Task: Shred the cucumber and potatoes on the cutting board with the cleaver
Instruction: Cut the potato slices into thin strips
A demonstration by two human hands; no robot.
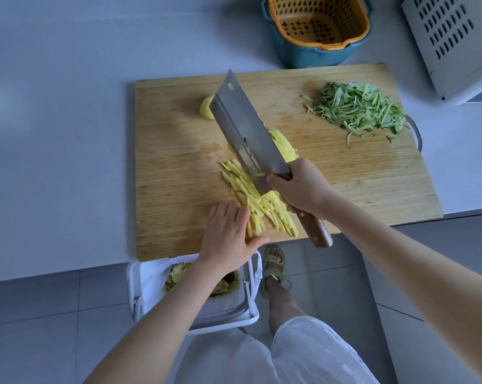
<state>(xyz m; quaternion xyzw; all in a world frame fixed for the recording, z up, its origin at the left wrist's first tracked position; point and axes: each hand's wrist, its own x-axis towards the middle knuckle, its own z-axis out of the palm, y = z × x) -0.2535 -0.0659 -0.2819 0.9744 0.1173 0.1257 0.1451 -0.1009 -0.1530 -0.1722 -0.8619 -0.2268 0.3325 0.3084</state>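
Cleaver (244, 127) within right grip (300, 187)

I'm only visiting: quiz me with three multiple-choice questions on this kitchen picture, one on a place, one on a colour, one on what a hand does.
1. Where on the cutting board is the cucumber pile? A near left corner; B far right; C centre.
2. What colour is the strainer behind the board? A orange; B red; C white.
3. What is the right hand doing? A resting open; B gripping the cleaver; C holding a potato.
Answers: 1 B, green shreds lie far right; 2 A, orange inside a blue tub; 3 B, it wraps the handle.
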